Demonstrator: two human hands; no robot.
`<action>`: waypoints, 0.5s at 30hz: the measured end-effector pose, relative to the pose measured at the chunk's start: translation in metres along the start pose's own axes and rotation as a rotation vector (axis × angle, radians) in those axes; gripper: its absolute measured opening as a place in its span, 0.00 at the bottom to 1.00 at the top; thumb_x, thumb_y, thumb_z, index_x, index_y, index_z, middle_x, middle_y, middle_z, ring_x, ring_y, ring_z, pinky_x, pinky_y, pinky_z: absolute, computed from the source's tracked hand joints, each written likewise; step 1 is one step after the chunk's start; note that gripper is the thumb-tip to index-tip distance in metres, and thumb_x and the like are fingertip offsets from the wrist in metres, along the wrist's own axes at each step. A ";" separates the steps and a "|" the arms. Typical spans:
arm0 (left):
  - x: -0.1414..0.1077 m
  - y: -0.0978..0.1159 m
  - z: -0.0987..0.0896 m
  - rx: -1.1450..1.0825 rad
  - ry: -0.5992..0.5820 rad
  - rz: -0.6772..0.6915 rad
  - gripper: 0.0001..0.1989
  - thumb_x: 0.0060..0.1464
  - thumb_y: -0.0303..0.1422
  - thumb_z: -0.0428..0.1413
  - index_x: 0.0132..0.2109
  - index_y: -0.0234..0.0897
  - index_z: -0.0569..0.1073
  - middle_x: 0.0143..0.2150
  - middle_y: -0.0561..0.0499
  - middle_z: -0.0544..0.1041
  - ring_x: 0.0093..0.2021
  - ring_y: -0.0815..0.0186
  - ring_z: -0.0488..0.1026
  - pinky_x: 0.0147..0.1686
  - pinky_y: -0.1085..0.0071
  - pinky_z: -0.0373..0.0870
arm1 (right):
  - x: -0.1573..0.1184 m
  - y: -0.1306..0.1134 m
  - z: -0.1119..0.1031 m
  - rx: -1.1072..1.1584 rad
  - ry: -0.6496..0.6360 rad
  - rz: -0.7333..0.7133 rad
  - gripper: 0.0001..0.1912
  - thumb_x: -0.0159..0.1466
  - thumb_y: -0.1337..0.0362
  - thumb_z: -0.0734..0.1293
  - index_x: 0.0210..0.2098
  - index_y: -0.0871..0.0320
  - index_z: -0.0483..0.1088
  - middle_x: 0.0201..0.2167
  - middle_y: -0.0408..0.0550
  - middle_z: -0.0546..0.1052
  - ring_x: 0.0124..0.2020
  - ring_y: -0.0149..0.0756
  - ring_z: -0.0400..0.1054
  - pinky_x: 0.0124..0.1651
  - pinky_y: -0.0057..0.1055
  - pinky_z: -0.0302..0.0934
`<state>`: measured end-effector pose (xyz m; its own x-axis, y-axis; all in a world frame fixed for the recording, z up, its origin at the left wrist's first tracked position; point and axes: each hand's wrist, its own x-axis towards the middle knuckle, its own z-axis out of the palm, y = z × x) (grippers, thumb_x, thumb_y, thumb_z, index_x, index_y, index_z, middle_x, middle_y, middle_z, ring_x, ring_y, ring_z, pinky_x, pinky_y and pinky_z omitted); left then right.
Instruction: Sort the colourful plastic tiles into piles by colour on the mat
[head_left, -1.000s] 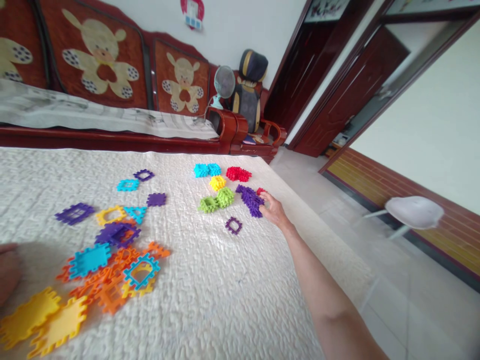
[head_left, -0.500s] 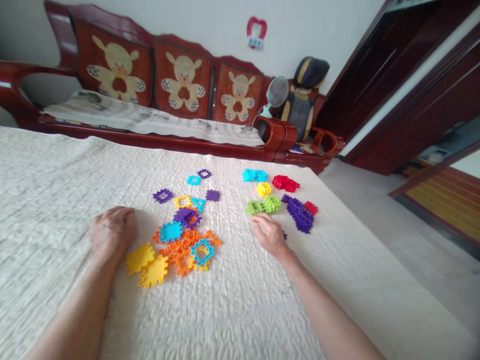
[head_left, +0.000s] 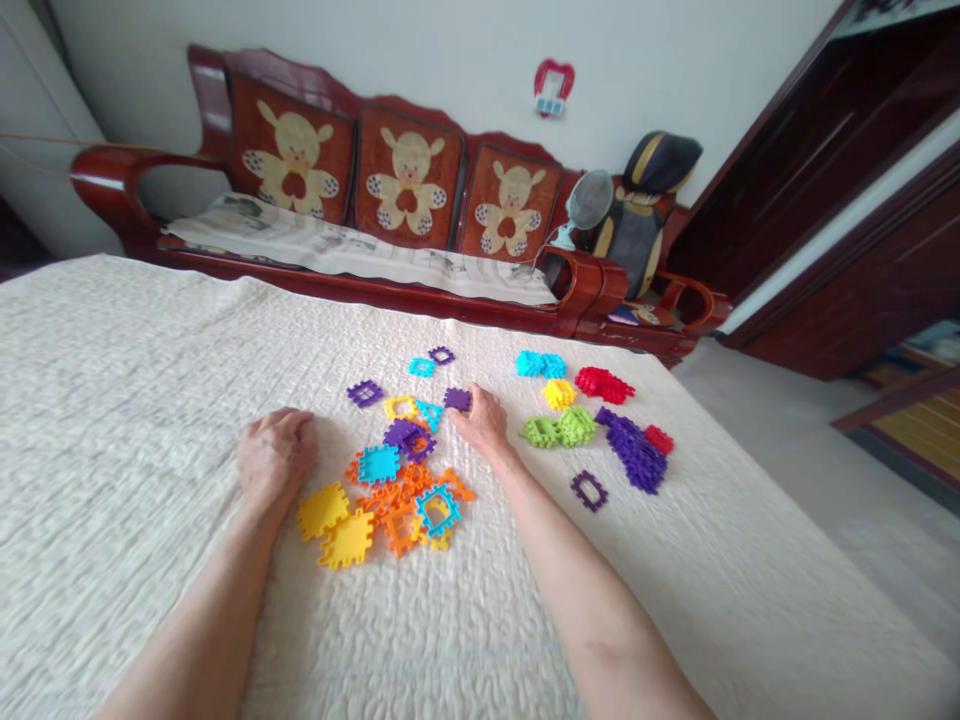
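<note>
My right hand [head_left: 484, 424] reaches to a solid purple square tile [head_left: 457, 399] with notched edges, thumb and index finger at its sides. Resting on the white cover, my left hand [head_left: 277, 452] is curled closed, and I see nothing in it. Between the hands lies a loose heap: yellow tiles [head_left: 348, 541], orange pieces [head_left: 400, 527], a cyan tile [head_left: 379, 464], a cyan frame [head_left: 438, 511] and purple pieces [head_left: 406, 436]. Beyond them are a yellow frame [head_left: 402, 408], a cyan triangle [head_left: 429, 415], a purple window-shaped piece [head_left: 365, 393], a small cyan frame [head_left: 421, 367] and a purple frame [head_left: 442, 355].
To the right stand piles sorted by colour: cyan [head_left: 540, 364], yellow [head_left: 559, 394], red [head_left: 604, 385], green [head_left: 559, 428] and purple [head_left: 636, 453]. A single purple frame [head_left: 589, 490] lies nearer me. Past the table's far edge is a wooden sofa [head_left: 420, 300].
My right hand has moved left from beside the green pile to the purple square tile. A purple frame it partly covered now shows fully. The camera view has turned left.
</note>
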<state>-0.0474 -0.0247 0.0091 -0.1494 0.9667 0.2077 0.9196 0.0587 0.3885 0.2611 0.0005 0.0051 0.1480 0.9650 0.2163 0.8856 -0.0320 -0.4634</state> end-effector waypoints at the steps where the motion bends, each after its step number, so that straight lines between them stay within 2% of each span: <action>1: 0.000 0.000 0.000 0.000 -0.005 0.000 0.24 0.64 0.37 0.41 0.50 0.33 0.78 0.57 0.43 0.76 0.56 0.54 0.69 0.62 0.56 0.63 | -0.001 0.000 0.001 -0.002 0.003 -0.001 0.30 0.62 0.58 0.69 0.61 0.60 0.65 0.55 0.59 0.75 0.58 0.52 0.67 0.60 0.46 0.60; 9: 0.003 -0.007 0.005 0.014 -0.009 -0.016 0.27 0.63 0.41 0.38 0.50 0.34 0.78 0.58 0.43 0.75 0.58 0.54 0.69 0.63 0.55 0.62 | -0.023 0.019 0.006 0.166 0.092 -0.078 0.25 0.57 0.59 0.73 0.53 0.57 0.70 0.50 0.53 0.78 0.53 0.46 0.71 0.59 0.42 0.63; 13: 0.007 -0.006 0.005 0.024 -0.046 -0.064 0.29 0.62 0.44 0.37 0.51 0.36 0.78 0.61 0.44 0.73 0.59 0.50 0.68 0.62 0.53 0.64 | -0.043 0.027 -0.001 0.402 0.180 -0.044 0.24 0.57 0.59 0.73 0.52 0.54 0.70 0.48 0.48 0.79 0.48 0.40 0.74 0.53 0.38 0.68; 15: 0.008 -0.004 0.004 0.041 -0.074 -0.082 0.29 0.61 0.45 0.38 0.52 0.37 0.78 0.62 0.44 0.72 0.60 0.49 0.68 0.61 0.51 0.65 | -0.056 0.031 -0.009 0.485 0.220 -0.079 0.25 0.58 0.59 0.73 0.53 0.53 0.69 0.47 0.47 0.79 0.46 0.38 0.74 0.50 0.35 0.70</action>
<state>-0.0513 -0.0160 0.0060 -0.1987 0.9739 0.1098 0.9197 0.1466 0.3641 0.2841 -0.0573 -0.0131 0.2243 0.8805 0.4177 0.6002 0.2129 -0.7710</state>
